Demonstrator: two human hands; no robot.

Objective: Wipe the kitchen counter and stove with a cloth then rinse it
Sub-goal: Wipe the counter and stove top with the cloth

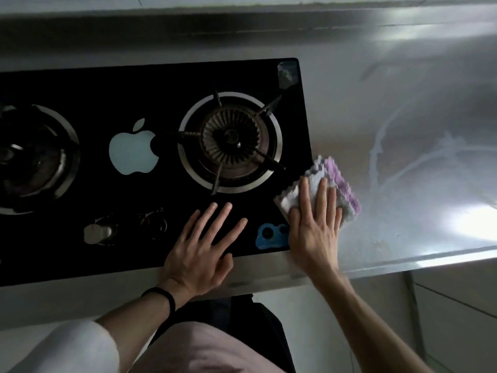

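Note:
A black glass gas stove [166,84] is set into the steel counter [403,109]. A white and purple cloth [340,181] lies across the stove's right edge and the counter. My right hand [314,227] presses flat on the cloth, fingers spread. Flat on the stove's front, just below the right burner [231,141], rests my left hand [204,246], fingers apart and holding nothing. Wet wipe streaks show on the counter to the right of the cloth.
A left burner [32,157] sits at the frame's left edge. Two control knobs [99,232] stand at the stove's front, and a blue sticker [271,235] lies by my right hand. The counter's front edge [430,257] runs just below my hands.

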